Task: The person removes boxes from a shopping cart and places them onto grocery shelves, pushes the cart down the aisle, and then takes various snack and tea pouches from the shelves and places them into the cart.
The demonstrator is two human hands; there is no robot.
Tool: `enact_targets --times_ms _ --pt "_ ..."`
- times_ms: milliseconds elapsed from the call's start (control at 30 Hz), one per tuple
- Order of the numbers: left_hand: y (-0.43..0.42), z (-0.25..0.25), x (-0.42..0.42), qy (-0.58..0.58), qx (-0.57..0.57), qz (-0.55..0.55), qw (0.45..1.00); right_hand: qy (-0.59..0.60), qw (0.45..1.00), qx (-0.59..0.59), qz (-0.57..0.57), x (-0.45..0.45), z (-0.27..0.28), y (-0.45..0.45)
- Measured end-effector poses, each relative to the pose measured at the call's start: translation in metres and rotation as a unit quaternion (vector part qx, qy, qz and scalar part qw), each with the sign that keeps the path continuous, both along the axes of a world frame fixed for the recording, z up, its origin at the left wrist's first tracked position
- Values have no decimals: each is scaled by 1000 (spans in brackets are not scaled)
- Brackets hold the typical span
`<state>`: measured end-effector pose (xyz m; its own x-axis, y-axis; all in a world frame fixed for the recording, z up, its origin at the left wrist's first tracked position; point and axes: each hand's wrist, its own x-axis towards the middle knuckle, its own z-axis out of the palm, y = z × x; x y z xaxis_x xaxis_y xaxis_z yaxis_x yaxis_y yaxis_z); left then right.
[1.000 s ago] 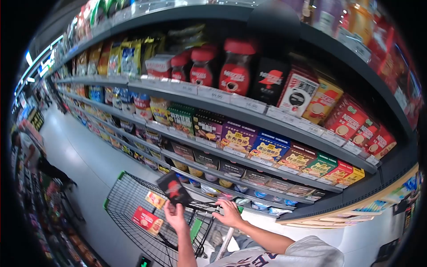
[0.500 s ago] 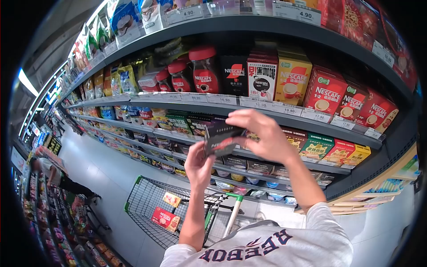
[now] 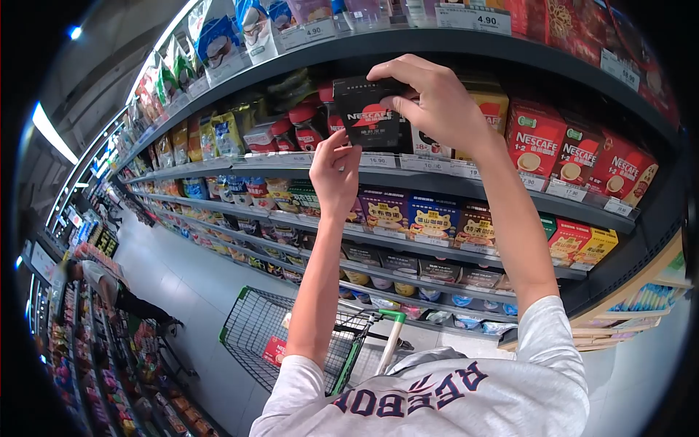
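A black Nescafe coffee box (image 3: 369,120) is upright between both my hands, in front of the coffee shelf. My right hand (image 3: 437,98) grips its right side, with fingers over the top corner. At the lower left corner, my left hand (image 3: 336,169) has its fingertips against the box, fingers curled. Behind the left hand stand red-lidded coffee jars (image 3: 306,125). Right of the box, a white and red box and a yellow Nescafe box (image 3: 495,109) are partly covered by my right hand. Red Nescafe 1+2 boxes (image 3: 536,142) stand farther right.
Price tags line the shelf edge (image 3: 502,182) below the box. Lower shelves hold colourful coffee boxes (image 3: 433,218). A shopping cart (image 3: 247,339) with a red Nescafe box (image 3: 275,350) stands below on the left. Another person (image 3: 109,288) is in the aisle at far left.
Both hands have raised the black coffee box from in front of the lower shelf to the upper coffee shelf. Its tilted front now stands upright and faces me.
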<state>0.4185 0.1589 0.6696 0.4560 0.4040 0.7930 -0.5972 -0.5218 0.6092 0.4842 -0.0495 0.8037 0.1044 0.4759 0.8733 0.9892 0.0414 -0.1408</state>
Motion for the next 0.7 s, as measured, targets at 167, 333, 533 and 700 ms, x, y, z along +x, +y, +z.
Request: enact_targets --times_ms 167,333,533,700 --pt "4 0 18 1 -38 13 999 -11 999 -7 -34 11 -4 10" --pt "3 -2 22 25 -25 47 998 -3 998 -24 -55 12 -10 14" --pt "2 -5 25 45 6 78 996 15 997 -39 -71 18 -17 17" --pt "0 -9 27 49 5 85 995 34 995 -45 -82 24 -18 19"
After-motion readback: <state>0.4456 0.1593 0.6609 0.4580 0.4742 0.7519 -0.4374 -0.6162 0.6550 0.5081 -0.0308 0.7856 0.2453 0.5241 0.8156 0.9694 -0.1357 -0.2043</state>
